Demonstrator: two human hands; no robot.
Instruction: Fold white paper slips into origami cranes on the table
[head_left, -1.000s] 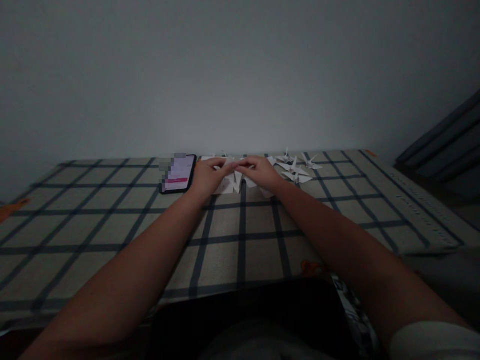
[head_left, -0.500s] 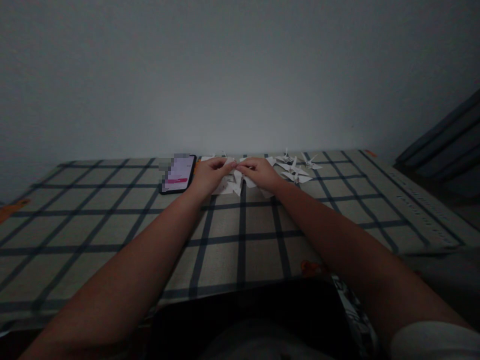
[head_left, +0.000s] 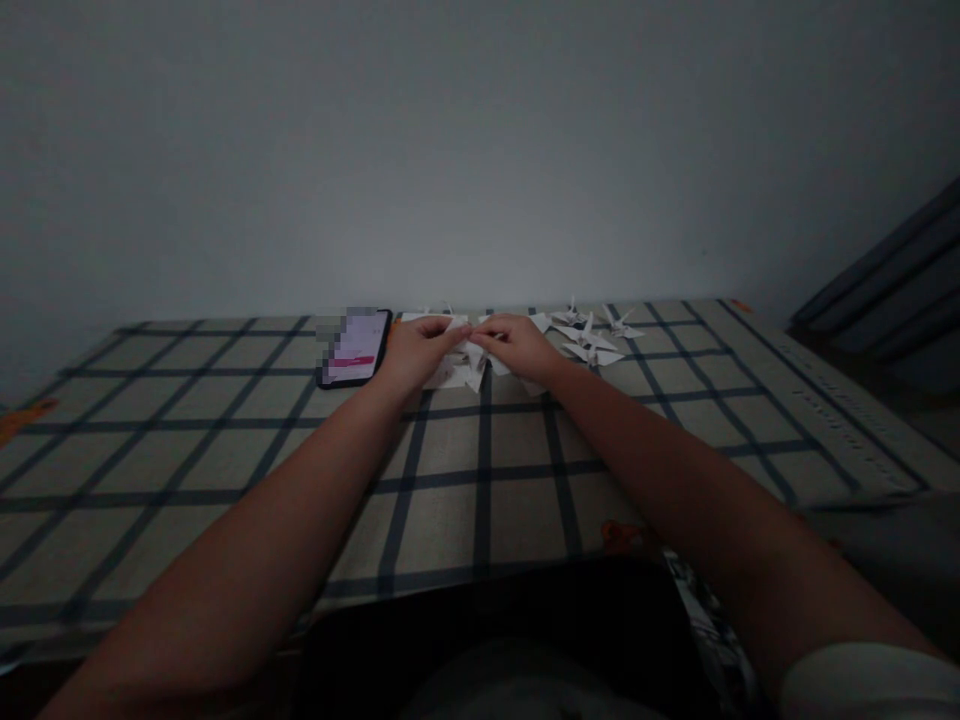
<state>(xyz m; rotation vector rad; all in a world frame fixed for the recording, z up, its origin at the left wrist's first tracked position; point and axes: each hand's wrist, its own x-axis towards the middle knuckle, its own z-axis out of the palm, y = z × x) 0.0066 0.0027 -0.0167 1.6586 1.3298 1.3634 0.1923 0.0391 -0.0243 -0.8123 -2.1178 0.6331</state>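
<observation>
My left hand (head_left: 415, 350) and my right hand (head_left: 519, 345) meet at the far side of the table, thumbs and fingertips nearly together. Between them they pinch a folded white paper (head_left: 473, 370), its pointed flap hanging toward me. My fingers hide much of it, so its full shape cannot be made out. More white paper sheets (head_left: 448, 377) lie under and around both hands. Just right of my right hand stand several white folded paper cranes (head_left: 592, 350) with pointed wings.
A phone (head_left: 355, 350) with a lit screen lies left of my left hand. The checked tablecloth (head_left: 450, 450) covers the table, which meets a plain wall (head_left: 480, 160) at the back. Dark striped cloth (head_left: 892, 290) hangs at the right.
My hands stay almost in place on the folded paper, with only a slight shift of the right fingertips to the left. The cranes and phone have not moved.
</observation>
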